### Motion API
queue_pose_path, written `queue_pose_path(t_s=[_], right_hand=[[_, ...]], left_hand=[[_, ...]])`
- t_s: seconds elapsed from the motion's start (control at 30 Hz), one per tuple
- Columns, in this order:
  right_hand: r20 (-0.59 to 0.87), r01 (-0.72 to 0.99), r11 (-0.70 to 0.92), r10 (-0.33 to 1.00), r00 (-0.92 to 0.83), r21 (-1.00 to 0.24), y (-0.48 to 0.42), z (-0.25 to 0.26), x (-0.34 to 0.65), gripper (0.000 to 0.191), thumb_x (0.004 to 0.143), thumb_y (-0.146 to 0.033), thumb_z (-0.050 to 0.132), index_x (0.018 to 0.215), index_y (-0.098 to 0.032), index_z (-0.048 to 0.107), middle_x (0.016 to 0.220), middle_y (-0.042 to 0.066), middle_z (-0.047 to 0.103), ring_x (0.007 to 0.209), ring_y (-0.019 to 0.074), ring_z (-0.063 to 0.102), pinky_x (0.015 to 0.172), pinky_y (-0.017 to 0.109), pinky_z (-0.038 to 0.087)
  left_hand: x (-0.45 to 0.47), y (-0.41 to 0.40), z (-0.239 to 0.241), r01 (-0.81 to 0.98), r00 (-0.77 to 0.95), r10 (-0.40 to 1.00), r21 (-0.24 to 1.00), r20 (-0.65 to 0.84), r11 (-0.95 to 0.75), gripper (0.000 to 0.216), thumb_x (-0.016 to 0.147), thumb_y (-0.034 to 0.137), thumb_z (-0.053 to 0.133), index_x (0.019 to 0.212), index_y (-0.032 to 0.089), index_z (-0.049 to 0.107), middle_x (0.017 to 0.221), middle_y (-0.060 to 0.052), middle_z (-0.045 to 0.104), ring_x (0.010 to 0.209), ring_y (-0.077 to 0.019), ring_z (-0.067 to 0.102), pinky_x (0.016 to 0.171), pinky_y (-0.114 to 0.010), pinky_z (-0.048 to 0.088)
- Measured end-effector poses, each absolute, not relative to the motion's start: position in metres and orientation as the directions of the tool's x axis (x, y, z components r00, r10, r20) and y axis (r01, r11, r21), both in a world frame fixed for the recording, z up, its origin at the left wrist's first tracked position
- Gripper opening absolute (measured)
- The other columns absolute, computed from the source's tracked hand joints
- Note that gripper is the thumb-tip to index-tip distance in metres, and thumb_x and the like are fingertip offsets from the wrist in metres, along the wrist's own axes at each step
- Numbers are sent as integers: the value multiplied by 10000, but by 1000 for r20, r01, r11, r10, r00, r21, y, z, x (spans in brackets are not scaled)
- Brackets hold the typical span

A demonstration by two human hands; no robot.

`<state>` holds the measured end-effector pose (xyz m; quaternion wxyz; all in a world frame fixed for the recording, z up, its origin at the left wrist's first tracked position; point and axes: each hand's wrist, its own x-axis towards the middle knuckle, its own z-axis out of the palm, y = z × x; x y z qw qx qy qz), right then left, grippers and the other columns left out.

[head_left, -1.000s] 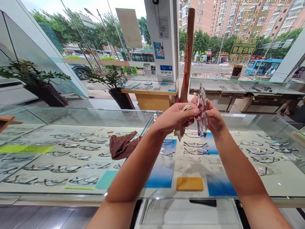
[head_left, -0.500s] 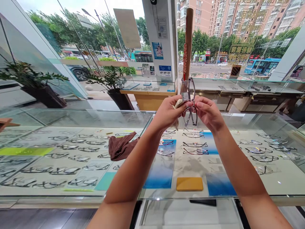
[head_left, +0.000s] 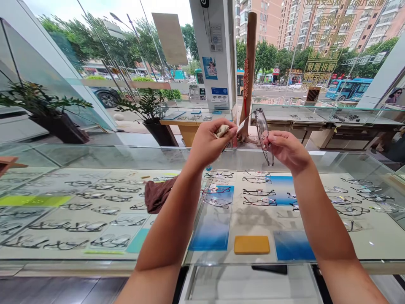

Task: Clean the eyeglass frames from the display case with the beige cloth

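Note:
A pair of eyeglasses (head_left: pixel 261 129) hangs upright from the fingertips of my right hand (head_left: pixel 287 148), pinched near the middle of the frame. My left hand (head_left: pixel 211 141) is closed around a crumpled pale cloth (head_left: pixel 222 130). A small whitish tag (head_left: pixel 242 126) shows between the left fingertips and the eyeglasses; I cannot tell which of the two it belongs to. Both hands are raised above the glass display case (head_left: pixel 218 154). Below the left forearm, a brown cloth (head_left: pixel 160 195) lies bunched on the case, partly covered by the arm.
Rows of glasses (head_left: pixel 259 192) fill the case, with blue cards (head_left: pixel 210 228) among them. A yellow case (head_left: pixel 252 245) is at the near side. Beyond are a wooden post (head_left: pixel 251 50), a potted plant (head_left: pixel 161 131) and a second glass counter (head_left: pixel 284 110).
My hands have drawn apart. My left hand with the pale cloth moved left, off the eyeglasses, while my right hand moved right with them and turned them.

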<state>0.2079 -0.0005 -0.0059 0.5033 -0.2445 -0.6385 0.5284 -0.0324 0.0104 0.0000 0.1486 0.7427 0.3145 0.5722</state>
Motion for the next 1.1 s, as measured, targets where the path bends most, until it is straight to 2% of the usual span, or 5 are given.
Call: queue_pose_path(t_s=[0.23, 0.57, 0.73, 0.87, 1.1], right_hand=[[273, -203, 205, 870, -409, -957, 6, -6, 217, 244, 697, -387, 863, 651, -213, 698, 741, 2, 674, 709, 123, 576, 675, 276, 484], [264, -321, 138, 881, -392, -937, -1, -1, 221, 296, 748, -481, 876, 804, -238, 716, 1099, 59, 828, 1075, 217, 754, 968, 387, 578], [259, -362, 104, 874, -410, -926, -8, 1, 212, 280, 755, -478, 872, 815, -249, 721, 1099, 56, 825, 1120, 236, 741, 1008, 420, 582], [240, -373, 77, 878, -414, -925, -11, 0, 202, 267, 748, -469, 879, 818, -260, 728, 950, 17, 795, 999, 210, 739, 963, 395, 602], [280, -416, 108, 882, -379, -903, -16, 2, 198, 255, 779, -499, 838, 836, -273, 735, 1066, 28, 810, 1109, 221, 720, 997, 411, 590]], left_hand=[[-41, 8, 2, 633, 126, 519, 334, 846, -698, 103, 915, 263, 679, 894, 207, 763, 915, -45, 729, 796, -165, 615, 732, -319, 432], [-33, -8, 7, 662, -88, 397, 351, 914, -662, 133, 886, 165, 633, 789, 237, 577, 849, -44, 589, 800, -196, 530, 765, -373, 423], [-17, -21, 7, 537, 184, 420, 267, 889, -801, 143, 871, 188, 625, 736, 214, 585, 748, -6, 626, 697, -145, 550, 682, -315, 429], [-2, -26, 1, 469, 429, 458, 241, 778, -850, 72, 909, 215, 611, 867, 203, 669, 1009, -61, 768, 937, -188, 696, 816, -317, 502], [2, -23, -6, 544, 464, 494, 204, 735, -814, 67, 900, 226, 640, 931, 215, 698, 1001, -57, 785, 884, -190, 691, 779, -312, 481]])
